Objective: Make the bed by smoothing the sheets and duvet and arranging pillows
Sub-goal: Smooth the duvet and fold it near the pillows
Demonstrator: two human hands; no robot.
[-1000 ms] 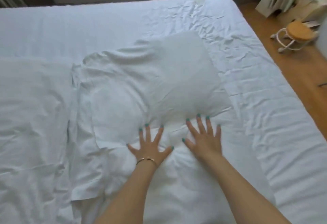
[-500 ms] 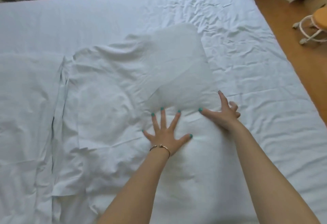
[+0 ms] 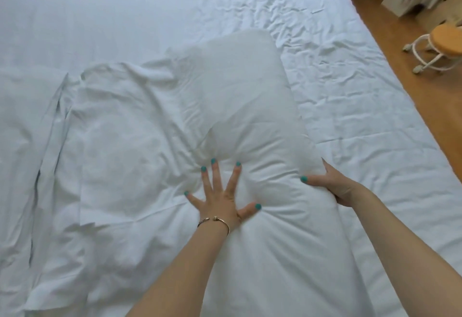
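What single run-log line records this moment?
stage: shaping pillow | left hand: pressing flat | right hand: gripping pillow edge | sheet: wrinkled

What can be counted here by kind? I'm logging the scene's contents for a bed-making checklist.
Hands: 2, left hand pressing flat, right hand gripping the pillow's edge
Pillows: 1, pillow
Beds: 1, bed with a wrinkled white sheet
Loose white cloths: 1, cloth beside the pillow
Stools: 1, stool
Bracelets: 1, bracelet
Total: 7
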